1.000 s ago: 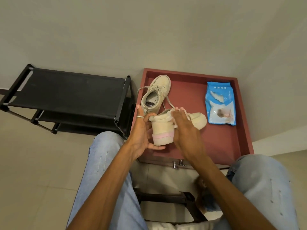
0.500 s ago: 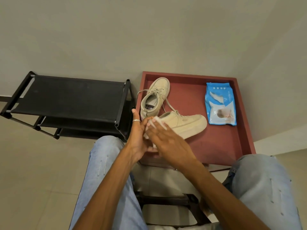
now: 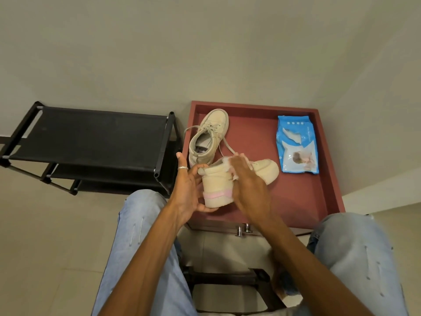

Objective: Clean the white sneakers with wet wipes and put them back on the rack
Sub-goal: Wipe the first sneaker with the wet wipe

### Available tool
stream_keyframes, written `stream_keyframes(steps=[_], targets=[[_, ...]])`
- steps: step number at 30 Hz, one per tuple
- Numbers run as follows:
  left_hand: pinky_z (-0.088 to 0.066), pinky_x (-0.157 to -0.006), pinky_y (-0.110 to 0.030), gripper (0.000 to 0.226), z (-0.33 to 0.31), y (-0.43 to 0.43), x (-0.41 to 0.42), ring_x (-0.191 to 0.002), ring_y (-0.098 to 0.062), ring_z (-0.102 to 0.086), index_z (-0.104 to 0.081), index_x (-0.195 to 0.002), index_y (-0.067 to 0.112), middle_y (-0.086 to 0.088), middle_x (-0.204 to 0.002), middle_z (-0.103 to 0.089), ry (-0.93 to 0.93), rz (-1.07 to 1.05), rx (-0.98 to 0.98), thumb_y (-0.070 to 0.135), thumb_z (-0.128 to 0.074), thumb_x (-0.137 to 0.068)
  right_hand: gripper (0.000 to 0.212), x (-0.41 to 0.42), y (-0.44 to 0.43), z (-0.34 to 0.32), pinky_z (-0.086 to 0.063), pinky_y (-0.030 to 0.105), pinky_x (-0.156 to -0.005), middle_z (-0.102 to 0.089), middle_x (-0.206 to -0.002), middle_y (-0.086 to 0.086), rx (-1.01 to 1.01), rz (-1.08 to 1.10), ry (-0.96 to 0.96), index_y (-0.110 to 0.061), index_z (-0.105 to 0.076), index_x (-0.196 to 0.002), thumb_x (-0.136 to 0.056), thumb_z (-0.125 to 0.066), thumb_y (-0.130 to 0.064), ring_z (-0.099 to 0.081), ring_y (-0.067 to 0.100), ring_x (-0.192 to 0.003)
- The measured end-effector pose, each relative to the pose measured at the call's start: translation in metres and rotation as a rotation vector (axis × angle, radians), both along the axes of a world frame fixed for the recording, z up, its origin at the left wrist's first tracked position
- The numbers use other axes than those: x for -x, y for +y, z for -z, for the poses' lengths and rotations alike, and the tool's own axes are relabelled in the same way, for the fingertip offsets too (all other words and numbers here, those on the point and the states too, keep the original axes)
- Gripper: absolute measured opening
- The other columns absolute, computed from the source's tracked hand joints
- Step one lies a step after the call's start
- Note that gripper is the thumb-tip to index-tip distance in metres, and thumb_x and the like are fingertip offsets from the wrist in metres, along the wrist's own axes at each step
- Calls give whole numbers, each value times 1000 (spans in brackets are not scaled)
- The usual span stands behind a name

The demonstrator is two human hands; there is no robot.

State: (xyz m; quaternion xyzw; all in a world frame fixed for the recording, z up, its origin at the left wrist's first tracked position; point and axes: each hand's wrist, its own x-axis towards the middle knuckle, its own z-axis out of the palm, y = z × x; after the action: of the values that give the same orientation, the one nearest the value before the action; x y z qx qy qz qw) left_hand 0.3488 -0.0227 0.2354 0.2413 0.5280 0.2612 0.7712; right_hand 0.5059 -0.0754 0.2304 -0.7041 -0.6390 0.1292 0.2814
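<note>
Two hands work one white sneaker [image 3: 218,185] over the red tray [image 3: 296,197]: left hand [image 3: 190,190] cups its heel, right hand [image 3: 248,185] presses a wet wipe [image 3: 227,161] against it. Beside it, the wipes pack [image 3: 297,148] print is unreadable.

Dark red square tabletop with raised rim [image 3: 328,179] in the wall corner, two small chrome knobs [image 3: 243,229] on its near edge. Dark stool frame [image 3: 227,279] below, probably. Pale tiled floor [image 3: 45,247].
</note>
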Motion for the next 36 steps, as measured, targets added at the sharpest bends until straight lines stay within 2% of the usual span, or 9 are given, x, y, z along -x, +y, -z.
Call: stream_keyframes(steps=[3,8,12,13,17,22,27,32,36], targets=[[-52,-87,-68,95,1,0,0,-119,-30,-66,-75,-108,26,-4,-121,-75,0,-34,22,95,-15,-81,64,12,-11,2,-44,46,-106,-48,-147,15,-113,-376,-148,-5,-49,-140,-78,-58,10,-43,32,-138],[-53,-83,-70,99,1,1,-1,-120,-31,-66,-69,-123,22,0,-120,-76,41,5,1,92,-11,-83,54,-15,2,6,-50,48,-98,-47,-148,12,55,92,-16,-11,-47,-141,-89,-49,4,-47,34,-133],[-55,-80,-64,98,3,2,0,-118,-31,-67,-69,-117,22,-3,-117,-77,72,2,-7,94,-12,-82,63,6,-14,7,-43,47,-107,-50,-145,17,-96,-360,-162,-3,-48,-140,-78,-57,10,-45,32,-136],[-55,-81,-64,97,4,2,0,-118,-31,-67,-70,-115,24,-2,-117,-77,75,2,-9,94,-13,-81,64,0,-11,9,-43,46,-108,-48,-147,15,-83,-358,-135,-5,-47,-141,-79,-55,10,-43,30,-138],[-52,-84,-72,96,2,3,1,-118,-31,-66,-66,-112,18,0,-116,-77,98,23,-30,91,-11,-84,59,-27,0,16,-43,44,-103,-42,-152,10,123,121,-34,-19,-42,-144,-90,-43,5,-40,30,-139],[-54,-84,-69,82,-1,2,-2,-115,-29,-67,-59,-100,22,2,-105,-79,145,9,-62,89,-13,-86,63,-5,-13,11,-33,41,-113,-47,-148,13,-6,-236,-82,-7,-47,-142,-81,-54,9,-43,28,-138],[-55,-83,-70,87,-4,0,0,-118,-28,-66,-68,-97,23,2,-116,-76,161,89,-127,87,-9,-87,55,-53,-11,21,-44,43,-104,-46,-149,8,158,108,-114,-14,-48,-139,-89,-42,8,-40,26,-140],[-57,-85,-68,85,-3,-1,1,-112,-30,-70,-67,-92,24,-3,-111,-78,199,88,-170,89,-12,-86,64,-13,-26,13,-31,41,-114,-48,-147,13,21,-148,-117,-5,-48,-141,-81,-54,15,-44,26,-138],[-61,-79,-60,87,-3,-1,2,-110,-28,-71,-69,-96,24,0,-113,-77,190,94,-166,88,-11,-87,59,-49,-18,27,-35,41,-113,-50,-146,12,115,13,-147,-8,-51,-136,-82,-48,15,-44,30,-137]])
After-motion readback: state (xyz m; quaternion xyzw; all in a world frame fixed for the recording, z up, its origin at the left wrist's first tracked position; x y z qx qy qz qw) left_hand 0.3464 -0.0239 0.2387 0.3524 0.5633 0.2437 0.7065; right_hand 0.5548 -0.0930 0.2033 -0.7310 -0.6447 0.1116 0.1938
